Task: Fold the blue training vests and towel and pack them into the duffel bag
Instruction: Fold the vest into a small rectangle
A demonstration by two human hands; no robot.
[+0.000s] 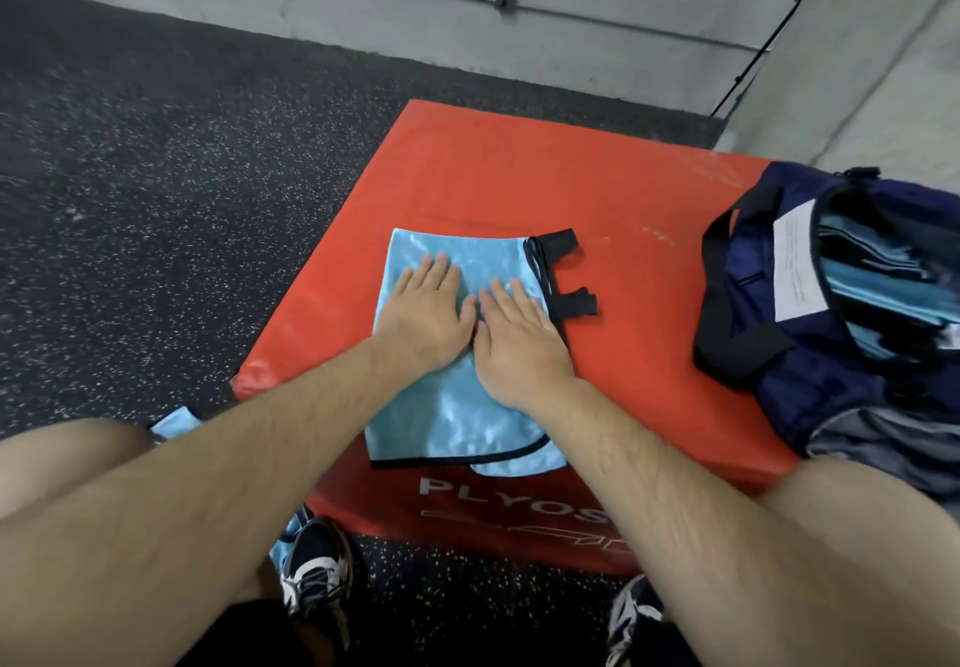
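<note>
Slick blue vest (457, 406), frame centre, under my flat left hand (423, 310) and right hand (519, 341), fingers straight; lifting off may let its fold spring open.

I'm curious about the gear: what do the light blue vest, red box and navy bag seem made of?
Light blue training vest: thin synthetic fabric, probably polyester; it glints. Red plyo box: glossy vinyl-like cover, with sheen. Navy duffel bag: soft woven fabric, perhaps nylon; it creases.
</note>
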